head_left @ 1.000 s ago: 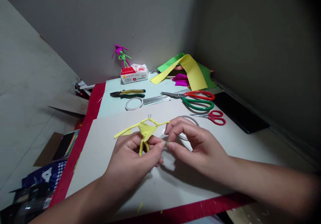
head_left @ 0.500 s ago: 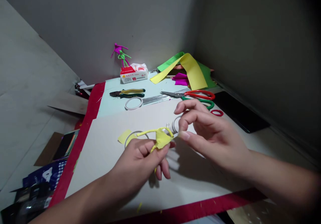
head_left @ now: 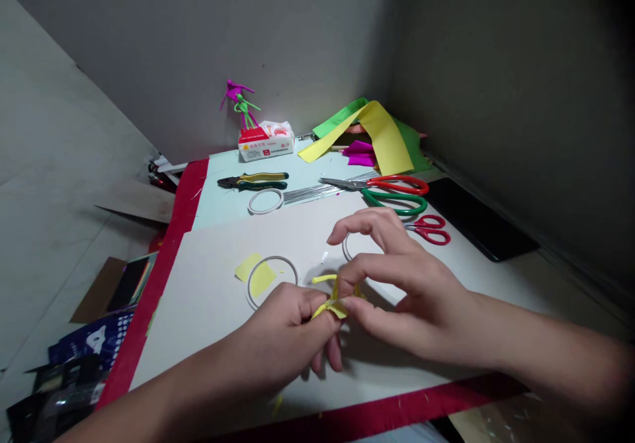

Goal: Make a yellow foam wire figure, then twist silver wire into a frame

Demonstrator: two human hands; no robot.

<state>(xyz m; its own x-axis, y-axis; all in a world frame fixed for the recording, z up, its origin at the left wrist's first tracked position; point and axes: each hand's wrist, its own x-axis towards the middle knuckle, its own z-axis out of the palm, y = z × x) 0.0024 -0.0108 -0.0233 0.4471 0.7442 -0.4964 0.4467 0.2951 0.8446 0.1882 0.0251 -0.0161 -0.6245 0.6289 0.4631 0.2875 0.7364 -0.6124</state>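
Note:
My left hand (head_left: 292, 327) is closed around a small yellow paper-wrapped wire figure (head_left: 331, 301), most of it hidden by fingers. My right hand (head_left: 391, 278) pinches the same figure from the right with thumb and forefinger, its other fingers curled above. Both hands hover low over a white sheet (head_left: 208, 311). Just left of them lies a thin white tape ring (head_left: 272, 280) with a yellow paper scrap (head_left: 255, 274) inside and beside it. A second ring (head_left: 347, 248) peeks out behind my right hand.
Behind lie pliers (head_left: 254, 180), another tape ring (head_left: 266, 201), straight wires (head_left: 310, 194), large red-and-green scissors (head_left: 391, 192) and small red scissors (head_left: 430, 229). A tissue pack (head_left: 265, 142) bears a purple-green figure (head_left: 241, 102). Coloured paper strips (head_left: 377, 135) and a black phone (head_left: 476, 218) sit right.
The figure came down and toward me, its arms now folded into my fingers. My right hand dropped from a loose hold beside it to a pinch on it. The ring and yellow scrap became uncovered.

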